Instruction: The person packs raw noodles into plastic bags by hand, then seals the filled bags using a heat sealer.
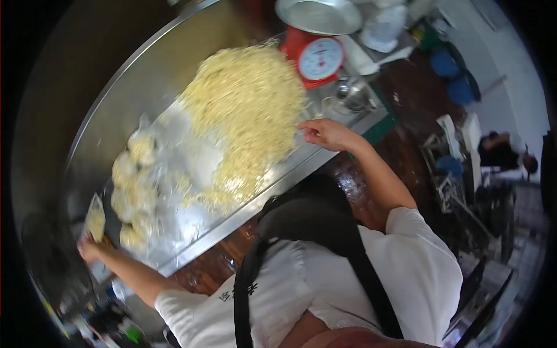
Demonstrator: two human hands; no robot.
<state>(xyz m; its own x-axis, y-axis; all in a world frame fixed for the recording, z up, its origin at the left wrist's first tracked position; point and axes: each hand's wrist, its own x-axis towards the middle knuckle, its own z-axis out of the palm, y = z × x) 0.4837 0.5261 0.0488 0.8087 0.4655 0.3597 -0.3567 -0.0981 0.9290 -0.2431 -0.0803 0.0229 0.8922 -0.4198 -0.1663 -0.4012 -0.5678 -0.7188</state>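
At the far left end of the steel table, my left hand point(88, 249) is closed on a clear plastic bag of noodles point(96, 220), which stands up above the fingers. Several more filled bags point(133, 191) lie bunched on the table just beside it. A large heap of loose pale-yellow noodles point(246, 98) spreads over the middle. My right hand point(325, 134) hovers by the heap's right edge, its fingers loosely apart with nothing visible in them. A few stray noodles lie near its fingertips.
A red dial scale point(320, 58) with a metal pan point(319, 16) stands behind the heap. Beside it sits a shiny metal bowl point(355, 95). The steel table point(197, 246) has a raised front edge. Blue bins point(455, 72) and another person point(505, 152) are off to the right.
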